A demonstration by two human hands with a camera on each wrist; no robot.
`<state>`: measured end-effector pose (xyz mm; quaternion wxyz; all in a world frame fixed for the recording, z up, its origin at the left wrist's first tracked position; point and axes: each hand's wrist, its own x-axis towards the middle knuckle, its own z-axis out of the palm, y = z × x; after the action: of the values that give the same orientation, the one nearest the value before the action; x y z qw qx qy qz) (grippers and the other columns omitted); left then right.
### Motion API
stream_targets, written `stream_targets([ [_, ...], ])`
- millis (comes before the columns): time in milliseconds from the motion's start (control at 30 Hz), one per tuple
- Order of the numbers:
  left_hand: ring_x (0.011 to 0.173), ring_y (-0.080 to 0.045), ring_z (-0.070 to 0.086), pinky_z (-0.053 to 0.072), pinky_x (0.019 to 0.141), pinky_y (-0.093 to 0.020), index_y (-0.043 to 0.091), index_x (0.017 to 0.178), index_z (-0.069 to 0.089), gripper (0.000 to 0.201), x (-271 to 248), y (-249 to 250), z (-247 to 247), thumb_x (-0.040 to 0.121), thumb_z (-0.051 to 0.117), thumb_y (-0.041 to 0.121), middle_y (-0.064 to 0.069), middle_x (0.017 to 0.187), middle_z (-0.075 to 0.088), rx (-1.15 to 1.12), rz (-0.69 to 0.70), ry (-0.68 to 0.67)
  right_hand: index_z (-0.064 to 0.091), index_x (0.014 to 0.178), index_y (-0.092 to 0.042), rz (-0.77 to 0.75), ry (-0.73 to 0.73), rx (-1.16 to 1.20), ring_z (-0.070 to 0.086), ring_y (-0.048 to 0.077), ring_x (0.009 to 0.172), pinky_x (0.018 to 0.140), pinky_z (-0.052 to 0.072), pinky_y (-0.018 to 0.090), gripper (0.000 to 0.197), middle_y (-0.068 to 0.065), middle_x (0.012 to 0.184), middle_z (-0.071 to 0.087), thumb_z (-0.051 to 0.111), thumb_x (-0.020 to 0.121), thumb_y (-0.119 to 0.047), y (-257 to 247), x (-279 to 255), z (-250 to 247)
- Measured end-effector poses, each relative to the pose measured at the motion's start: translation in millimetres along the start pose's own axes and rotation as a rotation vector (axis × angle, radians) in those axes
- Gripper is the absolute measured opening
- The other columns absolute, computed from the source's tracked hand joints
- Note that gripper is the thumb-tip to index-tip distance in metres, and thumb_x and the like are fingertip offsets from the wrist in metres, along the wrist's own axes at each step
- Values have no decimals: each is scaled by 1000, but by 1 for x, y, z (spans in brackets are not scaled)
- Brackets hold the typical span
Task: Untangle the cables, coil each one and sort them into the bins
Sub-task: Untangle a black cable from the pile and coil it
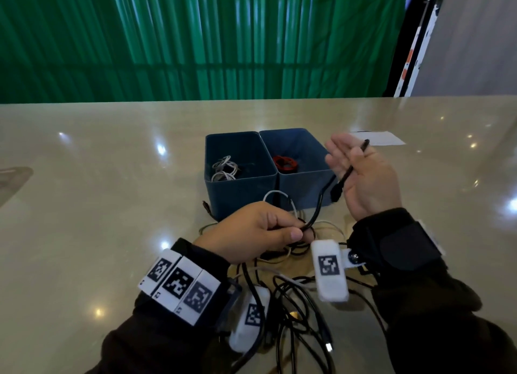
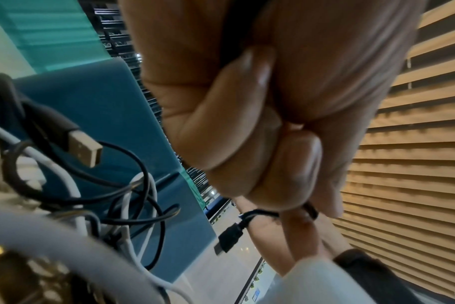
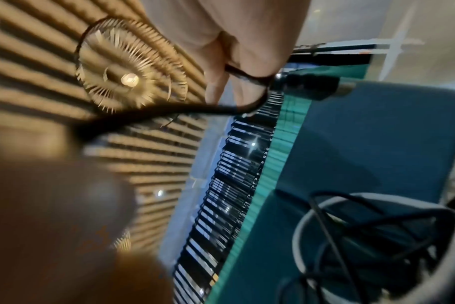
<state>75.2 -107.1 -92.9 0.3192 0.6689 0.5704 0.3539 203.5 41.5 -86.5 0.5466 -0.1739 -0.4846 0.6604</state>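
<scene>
My left hand pinches a black cable low over the table, just in front of the bins. From there the cable rises to my right hand, which is raised beside the right bin with its fingers straight. The cable crosses that palm and is held by the thumb, and its black plug hangs at the heel of the hand. The left blue bin holds white cables. The right blue bin holds a red coil. The left wrist view shows my curled fingers and the plug.
A tangle of black and white cables lies on the beige table between my wrists, one with a metal USB plug. A white paper sheet lies behind my right hand. A green curtain hangs beyond the table's far edge.
</scene>
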Motion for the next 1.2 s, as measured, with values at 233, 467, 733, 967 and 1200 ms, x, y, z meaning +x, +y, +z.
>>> stream_targets([
  [233,75,7,59,42,69,-12,16,101,74,17,-1,0,-1,91,60,16,17,80,71,13,61,-71,64,105,-9,-196,-351,-701,41,0,128,101,30,6,34,-3,129,55,38,93,9,16,-19,16],
  [467,46,4,42,30,49,-6,14,71,67,16,-10,1,-24,85,65,21,17,48,51,-86,129,253,58,91,-10,40,-616,-869,50,1,51,52,43,14,23,-6,64,53,37,99,-5,1,-32,22],
  [733,57,-3,51,40,55,-14,16,65,68,22,-8,-12,-33,70,67,37,6,59,62,26,126,507,66,76,-2,167,-793,-854,36,9,40,46,33,15,53,-6,44,42,29,103,-30,0,-37,25],
  [967,61,-3,55,44,59,-15,30,63,70,4,-10,-21,-41,64,74,33,7,63,65,-17,184,604,64,100,5,370,-992,-725,62,11,54,53,49,18,40,9,68,62,30,103,-17,-3,-41,27],
  [1200,59,3,52,41,59,-10,35,64,70,7,-5,-25,-38,67,66,41,14,60,63,-44,230,587,66,87,-7,432,-1064,-626,40,7,40,44,34,19,35,-5,52,48,37,101,-22,-2,-36,21],
])
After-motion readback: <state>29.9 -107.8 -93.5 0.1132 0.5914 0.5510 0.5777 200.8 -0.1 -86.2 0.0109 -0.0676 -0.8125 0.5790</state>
